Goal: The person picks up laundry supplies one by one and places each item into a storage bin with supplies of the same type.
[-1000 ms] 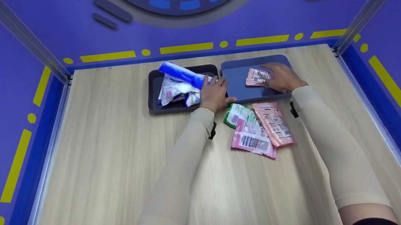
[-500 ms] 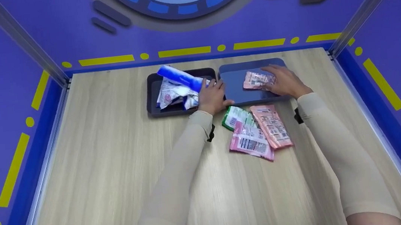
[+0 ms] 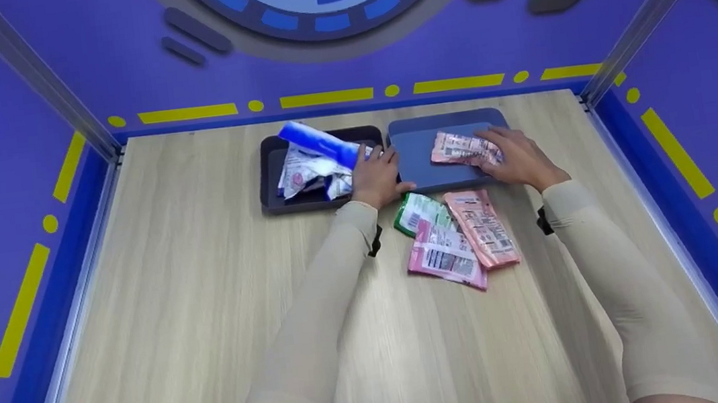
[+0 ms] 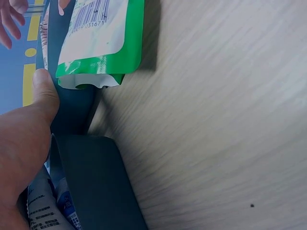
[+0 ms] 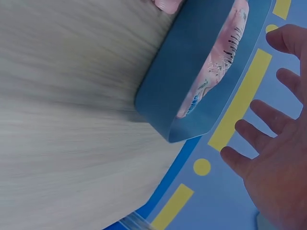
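Observation:
My right hand is over the right end of the blue-grey tray. In the right wrist view its fingers are spread, apart from the small pink packet that lies in that tray. My left hand rests at the right end of the dark tray, across the rims where the two trays meet. Beside its fingers are a long blue packet and crumpled white-and-blue packets inside the dark tray. In the left wrist view the left thumb lies extended near the blue-grey tray.
In front of the blue-grey tray lie a green-and-white packet, a pink packet and a salmon-coloured packet, partly overlapping. Blue walls with yellow marks enclose the wooden table at the back and both sides.
My right hand has drawn back slightly to the right from the small pink packet, which stays in the tray. The left hand keeps its place. The head view has tilted up a little.

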The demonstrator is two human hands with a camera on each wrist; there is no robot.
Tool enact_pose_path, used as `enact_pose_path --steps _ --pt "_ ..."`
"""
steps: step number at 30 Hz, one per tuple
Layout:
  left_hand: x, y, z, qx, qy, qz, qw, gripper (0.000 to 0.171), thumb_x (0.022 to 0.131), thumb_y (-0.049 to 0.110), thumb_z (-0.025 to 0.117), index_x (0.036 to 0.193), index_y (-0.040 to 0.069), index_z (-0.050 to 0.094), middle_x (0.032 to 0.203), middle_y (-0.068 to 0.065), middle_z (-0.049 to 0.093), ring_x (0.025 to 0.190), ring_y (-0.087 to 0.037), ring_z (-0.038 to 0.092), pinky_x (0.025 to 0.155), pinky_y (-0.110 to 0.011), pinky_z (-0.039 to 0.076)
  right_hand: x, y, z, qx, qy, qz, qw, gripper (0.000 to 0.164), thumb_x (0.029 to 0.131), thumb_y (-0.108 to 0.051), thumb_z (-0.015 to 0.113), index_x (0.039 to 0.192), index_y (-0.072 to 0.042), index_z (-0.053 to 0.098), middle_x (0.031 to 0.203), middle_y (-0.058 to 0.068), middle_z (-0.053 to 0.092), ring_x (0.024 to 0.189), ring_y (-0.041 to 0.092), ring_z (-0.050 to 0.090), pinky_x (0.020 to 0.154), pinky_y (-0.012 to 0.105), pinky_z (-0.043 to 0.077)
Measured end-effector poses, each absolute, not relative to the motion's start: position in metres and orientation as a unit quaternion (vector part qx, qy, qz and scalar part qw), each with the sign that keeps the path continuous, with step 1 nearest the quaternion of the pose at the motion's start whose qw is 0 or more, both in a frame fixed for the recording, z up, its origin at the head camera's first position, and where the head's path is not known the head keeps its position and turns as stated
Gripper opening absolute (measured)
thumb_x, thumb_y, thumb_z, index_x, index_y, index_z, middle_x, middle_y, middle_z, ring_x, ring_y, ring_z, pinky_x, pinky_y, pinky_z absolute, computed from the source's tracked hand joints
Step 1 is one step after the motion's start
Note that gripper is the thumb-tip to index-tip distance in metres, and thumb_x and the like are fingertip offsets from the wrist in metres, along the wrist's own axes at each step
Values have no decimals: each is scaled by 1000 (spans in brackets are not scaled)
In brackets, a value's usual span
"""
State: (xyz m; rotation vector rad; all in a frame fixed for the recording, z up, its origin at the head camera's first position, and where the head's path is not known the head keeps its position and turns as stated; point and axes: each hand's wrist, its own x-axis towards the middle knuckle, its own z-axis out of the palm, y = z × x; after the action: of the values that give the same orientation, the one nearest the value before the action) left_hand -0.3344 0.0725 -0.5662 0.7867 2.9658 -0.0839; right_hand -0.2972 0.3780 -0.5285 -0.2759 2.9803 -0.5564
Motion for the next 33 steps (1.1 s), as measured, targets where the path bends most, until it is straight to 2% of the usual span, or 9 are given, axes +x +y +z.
enact_pose_path --steps 6,11,15,24,33 --pt "-335 73 -568 255 966 -25 41 88 94 75 48 161 18 37 166 2 34 153 -24 28 127 -53 6 -286 378 -533 -78 978 -185 52 70 96 -41 67 160 -26 39 166 21 27 150 50 23 113 76 24" --pt "-334 73 -568 260 964 -36 38 89 94 76 46 161 18 38 166 2 34 153 -24 28 127 -54 9 -274 379 -537 -87 979 -179 51 75 95 -36 71 161 -26 37 166 22 26 149 51 23 114 74 23" --pt "-336 73 -569 263 964 -37 31 89 93 76 46 159 17 40 165 1 35 152 -25 30 126 -54 12 -266 378 -536 -91 980 -167 52 78 94 -39 72 162 -28 34 166 21 24 150 50 22 113 75 25" --pt "-337 72 -569 260 965 -23 31 89 93 76 48 160 18 40 165 2 36 151 -24 31 127 -53 10 -251 375 -535 -86 982 -156 56 82 93 -42 72 163 -33 30 169 16 19 148 51 21 108 79 29" --pt "-338 73 -570 259 965 -19 39 86 94 73 50 160 18 40 166 1 34 152 -25 29 127 -53 7 -233 374 -541 -92 982 -155 56 83 93 -49 71 163 -32 30 168 18 17 143 53 24 104 81 31"
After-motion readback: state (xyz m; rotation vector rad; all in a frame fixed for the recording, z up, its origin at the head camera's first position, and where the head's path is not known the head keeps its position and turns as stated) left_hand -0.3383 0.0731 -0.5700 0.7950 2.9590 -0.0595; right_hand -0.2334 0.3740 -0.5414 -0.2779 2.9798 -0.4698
